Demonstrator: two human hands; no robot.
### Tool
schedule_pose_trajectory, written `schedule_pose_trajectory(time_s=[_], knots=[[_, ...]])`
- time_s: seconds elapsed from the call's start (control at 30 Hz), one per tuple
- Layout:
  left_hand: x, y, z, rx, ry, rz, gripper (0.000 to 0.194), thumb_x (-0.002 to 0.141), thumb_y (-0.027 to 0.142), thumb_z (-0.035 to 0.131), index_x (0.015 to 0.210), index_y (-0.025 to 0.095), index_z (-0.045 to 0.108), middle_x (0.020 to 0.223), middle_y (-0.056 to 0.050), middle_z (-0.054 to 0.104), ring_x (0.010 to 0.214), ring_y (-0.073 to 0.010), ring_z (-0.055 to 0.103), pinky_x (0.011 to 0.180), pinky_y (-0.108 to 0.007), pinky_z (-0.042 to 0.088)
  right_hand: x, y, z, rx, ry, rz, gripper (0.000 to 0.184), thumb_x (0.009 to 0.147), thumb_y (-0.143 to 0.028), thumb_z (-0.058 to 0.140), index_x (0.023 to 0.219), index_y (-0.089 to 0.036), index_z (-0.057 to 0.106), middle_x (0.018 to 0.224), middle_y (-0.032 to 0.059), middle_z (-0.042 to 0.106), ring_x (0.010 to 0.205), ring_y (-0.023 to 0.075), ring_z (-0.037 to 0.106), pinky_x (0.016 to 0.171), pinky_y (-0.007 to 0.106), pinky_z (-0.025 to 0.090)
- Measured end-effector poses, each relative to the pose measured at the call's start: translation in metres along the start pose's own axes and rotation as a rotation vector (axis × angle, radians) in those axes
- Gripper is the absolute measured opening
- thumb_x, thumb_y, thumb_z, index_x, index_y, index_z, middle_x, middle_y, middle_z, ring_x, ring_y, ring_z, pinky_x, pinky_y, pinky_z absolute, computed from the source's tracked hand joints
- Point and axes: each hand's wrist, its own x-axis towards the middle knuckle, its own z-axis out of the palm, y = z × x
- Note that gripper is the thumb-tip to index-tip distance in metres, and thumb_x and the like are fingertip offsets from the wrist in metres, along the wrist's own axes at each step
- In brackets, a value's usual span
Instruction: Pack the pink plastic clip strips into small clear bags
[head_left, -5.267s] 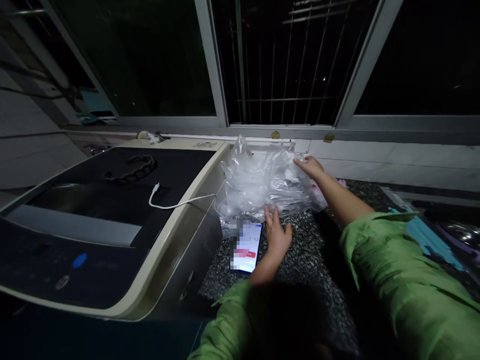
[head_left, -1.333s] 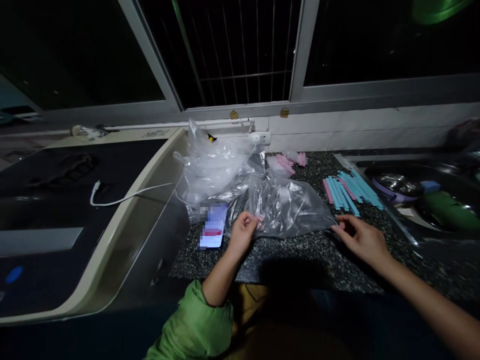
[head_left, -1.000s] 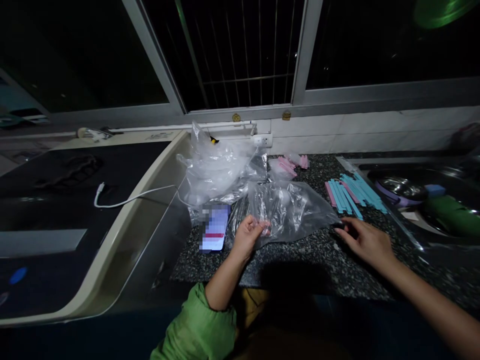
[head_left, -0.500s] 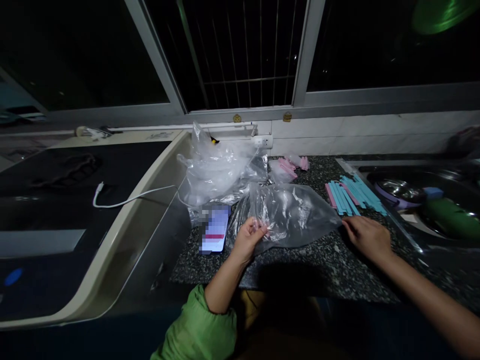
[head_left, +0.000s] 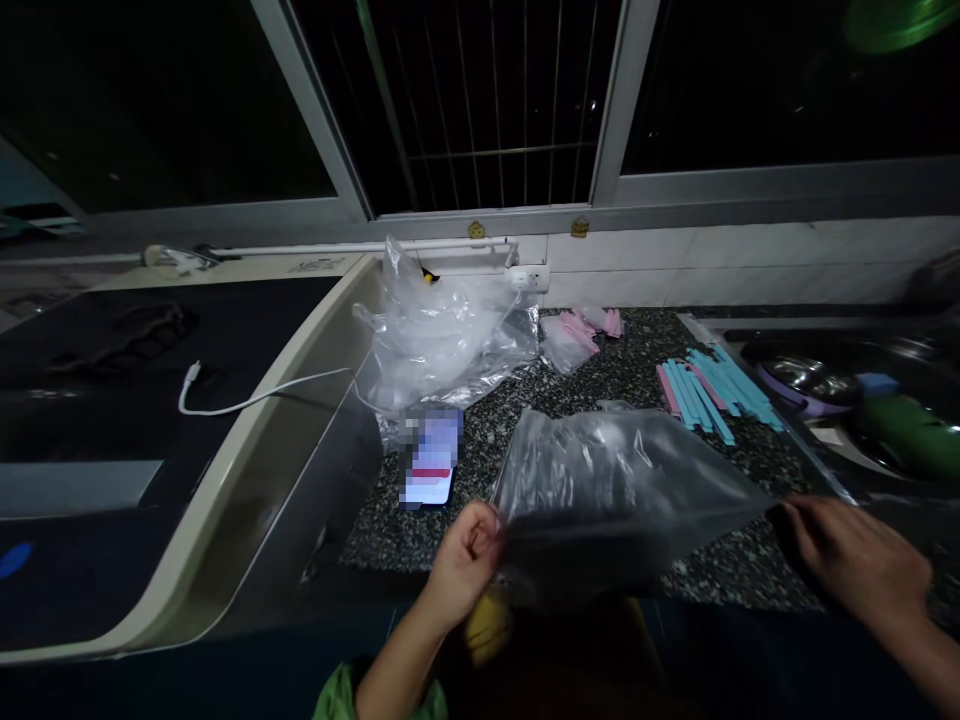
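Observation:
A clear plastic bag [head_left: 615,480] is stretched between my two hands above the front of the speckled counter. My left hand [head_left: 466,560] is closed on the bag's left edge, with the thumb pressed against the curled fingers. At the far right corner of the bag, my right hand [head_left: 859,550] pinches the plastic; its fingertips are in shadow. Behind the bag to the right lies a bundle of flat blue and pink strips [head_left: 701,395]. A lit phone [head_left: 433,460] rests on the counter just left of the bag.
Crumpled clear plastic bags [head_left: 450,340] are heaped at the back left, with small pink packets [head_left: 577,335] beside them. A sink [head_left: 757,345] holding bowls is on the right. On the left stands a large machine [head_left: 247,430] with a white cable [head_left: 270,395] across it.
Both hands have come toward me and spread further apart, my right hand going right. The bag has moved with them, off the heap, and is pulled flatter.

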Motion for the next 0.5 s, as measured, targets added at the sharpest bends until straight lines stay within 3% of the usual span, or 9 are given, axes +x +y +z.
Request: schedule_pose_trajectory(time_s=[0.07, 0.13, 0.2, 0.27, 0.33, 0.4, 0.5], knots=[[-0.014, 0.001, -0.009, 0.059, -0.157, -0.061, 0.030, 0.067, 0.040, 0.068, 0.071, 0.019, 0.048, 0.059, 0.006, 0.043, 0.052, -0.0056, 0.038, 0.051, -0.017, 0.031, -0.009, 0.005, -0.003, 0.051, -0.029, -0.034, 0.018, 0.075, -0.040, 0.046, 0.064, -0.033, 0.059, 0.063, 0.0060, 0.065, 0.055, 0.0293, 0.062, 0.047, 0.042, 0.047], [-0.018, 0.007, -0.015, 0.097, -0.258, -0.116, 0.036, 0.064, 0.040, 0.072, 0.088, 0.019, 0.054, 0.065, 0.004, 0.050, 0.058, -0.0076, 0.045, 0.055, -0.018, 0.035, -0.005, 0.008, -0.006, 0.049, -0.063, -0.028, 0.021, 0.077, -0.044, 0.043, 0.069, -0.033, 0.059, 0.067, 0.0063, 0.065, 0.059, 0.0302, 0.063, 0.048, 0.042, 0.046], [-0.011, 0.016, -0.017, 0.138, -0.228, -0.115, 0.046, 0.066, 0.047, 0.067, 0.099, 0.018, 0.055, 0.073, -0.001, 0.056, 0.065, -0.0114, 0.051, 0.059, -0.021, 0.039, 0.013, 0.009, -0.008, 0.024, -0.074, 0.050, 0.028, 0.080, -0.048, 0.037, 0.074, -0.032, 0.059, 0.072, 0.0073, 0.065, 0.065, 0.0311, 0.063, 0.050, 0.042, 0.045], [0.004, 0.028, -0.015, 0.226, -0.132, -0.136, 0.041, 0.078, 0.051, 0.050, 0.099, 0.016, 0.056, 0.073, -0.003, 0.059, 0.065, -0.0137, 0.054, 0.061, -0.024, 0.042, 0.044, 0.005, -0.006, 0.073, -0.108, 0.110, 0.035, 0.080, -0.053, 0.034, 0.076, -0.029, 0.060, 0.077, 0.0079, 0.066, 0.070, 0.0303, 0.063, 0.053, 0.040, 0.045], [0.025, 0.040, -0.010, 0.398, -0.040, -0.062, 0.035, 0.081, 0.045, 0.048, 0.100, 0.017, 0.056, 0.073, -0.003, 0.060, 0.066, -0.0157, 0.056, 0.063, -0.027, 0.045, 0.082, -0.004, 0.003, 0.184, -0.246, 0.153, 0.039, 0.077, -0.056, 0.037, 0.078, -0.025, 0.061, 0.079, 0.0087, 0.068, 0.068, 0.0282, 0.063, 0.057, 0.038, 0.046], [0.047, 0.051, -0.006, 0.655, 0.061, 0.103, 0.028, 0.080, 0.033, 0.050, 0.103, 0.017, 0.056, 0.088, -0.006, 0.062, 0.082, -0.0186, 0.058, 0.075, -0.031, 0.046, 0.119, -0.018, 0.018, 0.336, -0.408, 0.161, 0.042, 0.074, -0.057, 0.040, 0.077, -0.021, 0.062, 0.082, 0.0089, 0.069, 0.071, 0.0258, 0.063, 0.065, 0.037, 0.047], [0.080, 0.063, -0.003, 0.981, -0.046, 0.299, 0.037, 0.076, 0.011, 0.045, 0.110, 0.017, 0.056, 0.110, -0.009, 0.059, 0.105, -0.0210, 0.053, 0.094, -0.036, 0.039, 0.159, -0.050, 0.045, 0.518, -0.661, 0.141, 0.043, 0.066, -0.061, 0.046, 0.067, -0.020, 0.058, 0.069, 0.0062, 0.067, 0.068, 0.0218, 0.061, 0.066, 0.033, 0.048]])
